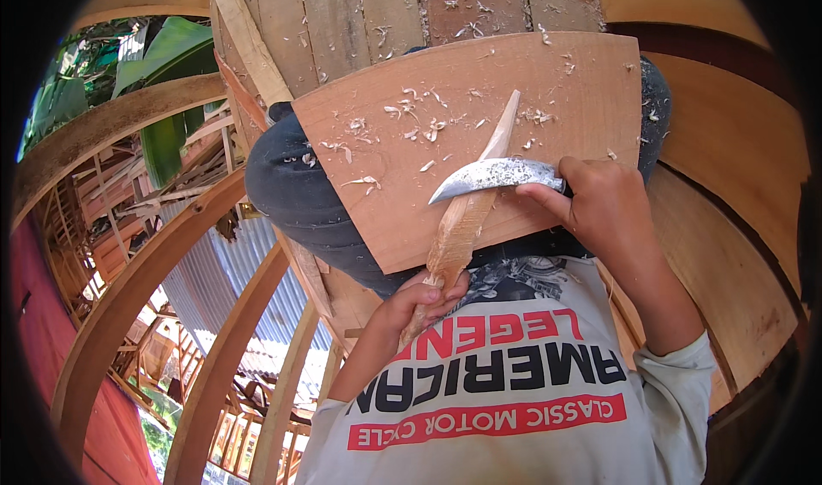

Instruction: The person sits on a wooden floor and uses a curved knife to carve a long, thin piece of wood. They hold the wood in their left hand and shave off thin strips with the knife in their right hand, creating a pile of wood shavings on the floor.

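Note:
My left hand (425, 299) is closed around the lower end of a carved wooden stick (456, 232), which slants up and away to a pale, narrow tip. In my right hand (604, 198) is a curved knife (497, 177), its broad speckled blade pointing left and lying across the stick's middle. The knife's handle is hidden within my fingers, and my thumb stretches along near the base of the blade. Under the stick a flat wooden board (385, 202) rests over my lap, with curled shavings (434, 130) scattered on it.
Beyond the board is a plank floor (334, 23) strewn with shavings. Curved wooden beams (154, 292) stand at the left, with corrugated metal sheets (231, 271) and green leaves (175, 57) past them. Wide wooden panels (728, 134) line the right side.

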Tool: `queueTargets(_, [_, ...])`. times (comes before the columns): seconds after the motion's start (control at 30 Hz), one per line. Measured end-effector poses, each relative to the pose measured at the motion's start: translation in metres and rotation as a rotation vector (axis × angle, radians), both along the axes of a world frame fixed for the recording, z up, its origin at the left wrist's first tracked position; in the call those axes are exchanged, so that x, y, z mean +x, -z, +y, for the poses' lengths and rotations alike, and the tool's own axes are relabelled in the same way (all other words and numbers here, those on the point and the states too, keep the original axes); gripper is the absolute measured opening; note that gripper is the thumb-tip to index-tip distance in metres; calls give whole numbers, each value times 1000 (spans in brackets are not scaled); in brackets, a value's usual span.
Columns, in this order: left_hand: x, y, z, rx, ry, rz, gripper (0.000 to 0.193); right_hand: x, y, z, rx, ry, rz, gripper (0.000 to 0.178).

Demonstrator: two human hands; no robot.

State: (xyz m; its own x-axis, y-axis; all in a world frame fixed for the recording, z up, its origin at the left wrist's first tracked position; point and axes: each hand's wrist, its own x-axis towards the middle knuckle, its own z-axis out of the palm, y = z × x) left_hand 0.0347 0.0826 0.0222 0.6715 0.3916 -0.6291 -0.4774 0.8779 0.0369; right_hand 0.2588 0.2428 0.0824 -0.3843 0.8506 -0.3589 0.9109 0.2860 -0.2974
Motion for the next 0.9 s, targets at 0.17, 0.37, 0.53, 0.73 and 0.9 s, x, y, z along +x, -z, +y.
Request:
queueTargets(0.17, [2, 7, 1, 69, 6, -11, 44, 1, 1, 12, 30, 17, -43, 61])
queueTargets(0.37, [-2, 7, -6, 138, -2, 33, 47, 87, -17, 78, 118, 550, -90, 67])
queueTargets(0.53, [1, 1, 2, 164, 56, 15, 48, 24, -36, 9, -43, 200, -26, 63])
queueTargets(0.73, [8, -7, -4, 188, 57, 190, 44, 9, -5, -4, -96, 174, -33, 63])
queueTargets(0.9, [12, -11, -15, 232, 11, 195, 42, 58, -3, 40, 95, 439, -126, 64])
